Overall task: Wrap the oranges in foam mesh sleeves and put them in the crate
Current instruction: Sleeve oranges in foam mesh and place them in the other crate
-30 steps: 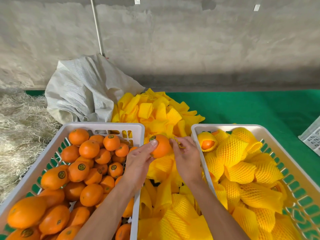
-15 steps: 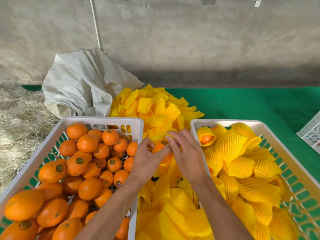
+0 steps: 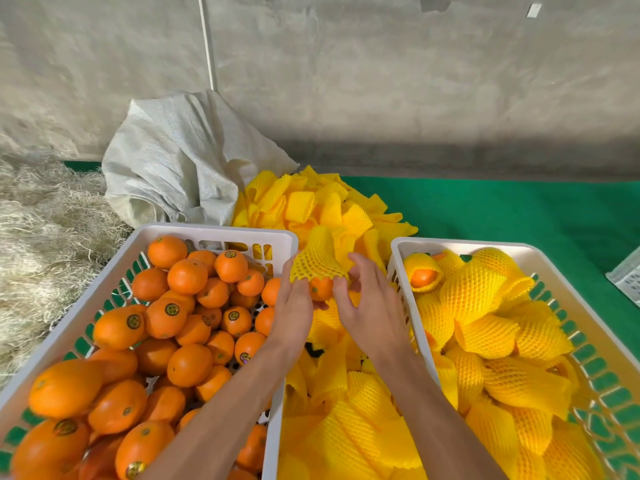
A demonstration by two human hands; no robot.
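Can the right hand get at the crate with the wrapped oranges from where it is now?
Probably yes. The right hand is just beside the crate, whose top is open, with nothing between them. But it is busy pulling a sleeve over an orange.

A fruit-packing spot in a plain shed or storeroom. A bare concrete wall [image 3: 381,81] stands at the far side, with loose straw [image 3: 41,237] at the left and a green mat [image 3: 519,216] on the floor. White plastic crates [image 3: 214,232] hold bulk oranges [image 3: 187,275], beside a heap of yellow foam sleeves [image 3: 311,206] and a woven sack [image 3: 173,157].
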